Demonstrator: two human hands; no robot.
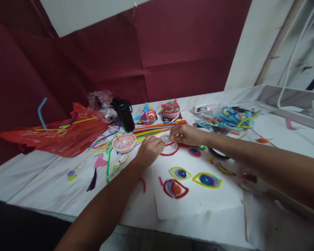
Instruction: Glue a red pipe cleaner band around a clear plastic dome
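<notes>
My left hand [151, 150] and my right hand [184, 135] meet over the upper part of a white sheet [199, 202], with a red curved strip [170, 152] between and just below them. The fingers of both hands are bent and pressed together at a small clear piece with the red strip along its edge. Lower on the sheet lie a yellow-rimmed eye shape [180, 173], a larger one [207, 180] and a red-rimmed one [176, 189]. A pink and blue oval [195, 152] sits below my right hand.
Pipe cleaners [157, 129] lie behind my hands, near a pink bowl [124, 143], a black bottle [123, 114] and two colourful figures [148, 115]. A red plastic bag [65, 136] spreads at the left. Tangled blue and yellow strands [229, 119] lie at the back right.
</notes>
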